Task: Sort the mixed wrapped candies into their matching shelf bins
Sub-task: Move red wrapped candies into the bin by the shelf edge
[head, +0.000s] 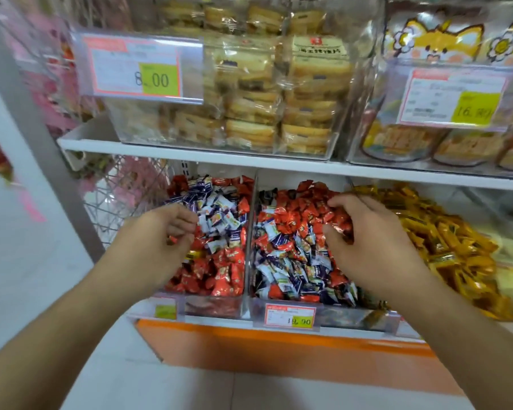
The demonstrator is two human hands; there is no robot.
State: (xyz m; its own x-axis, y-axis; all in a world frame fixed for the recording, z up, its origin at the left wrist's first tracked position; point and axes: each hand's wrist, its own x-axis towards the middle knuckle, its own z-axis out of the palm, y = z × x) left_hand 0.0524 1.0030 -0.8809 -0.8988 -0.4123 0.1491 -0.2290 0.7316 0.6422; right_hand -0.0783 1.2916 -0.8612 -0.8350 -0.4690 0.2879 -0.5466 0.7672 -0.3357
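Observation:
Two clear bins sit side by side on the lower shelf, split by a thin divider (250, 229). The left bin (213, 304) holds red candies (222, 276) at the front and blue-white candies (216, 208) behind. The right bin (281, 306) holds blue-white candies (290, 270) in front and red candies (305, 211) at the back. My left hand (157, 235) hovers over the left bin with its fingers curled round a small red candy (171, 240). My right hand (364, 232) reaches into the right bin, fingers curled into the red candies.
A bin of yellow-gold wrapped candies (444, 247) lies to the right. Above, a white shelf (249, 162) carries clear boxes of packed biscuits (249, 93) and cartoon-printed snack packs (438, 45). Price tags (289, 316) hang on the bin fronts. A wire basket (125, 190) stands at left.

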